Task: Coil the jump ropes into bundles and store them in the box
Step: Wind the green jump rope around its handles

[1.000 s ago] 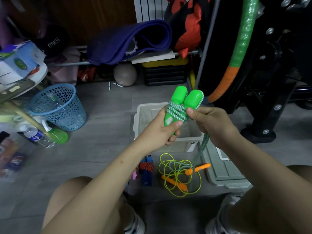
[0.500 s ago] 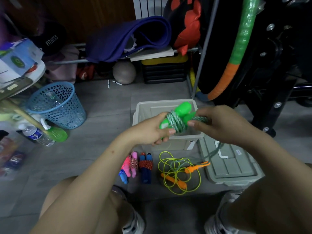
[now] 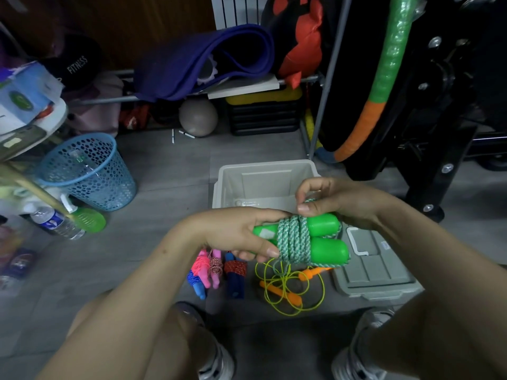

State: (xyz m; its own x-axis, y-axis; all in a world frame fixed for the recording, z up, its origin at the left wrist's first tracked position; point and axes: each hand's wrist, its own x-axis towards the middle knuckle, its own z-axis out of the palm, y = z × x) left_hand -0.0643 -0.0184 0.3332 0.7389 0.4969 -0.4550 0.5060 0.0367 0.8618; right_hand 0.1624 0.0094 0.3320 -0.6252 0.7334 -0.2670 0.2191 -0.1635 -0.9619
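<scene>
Left hand (image 3: 233, 234) curled, fingers (image 3: 270, 252) and thumb clamped in a grip, forearm reaching in from lower left. Right hand (image 3: 337, 201) raised just beside it, thumb and forefinger pinched together.

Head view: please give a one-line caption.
Both hands wind cord around green jump rope handles above the open box.

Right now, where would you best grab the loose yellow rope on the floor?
By its orange handles, from above: they are the only rigid parts, lying flat on the floor amid the yellow rope, whose thin loops sprawl uncoiled. A judgement only.
</scene>
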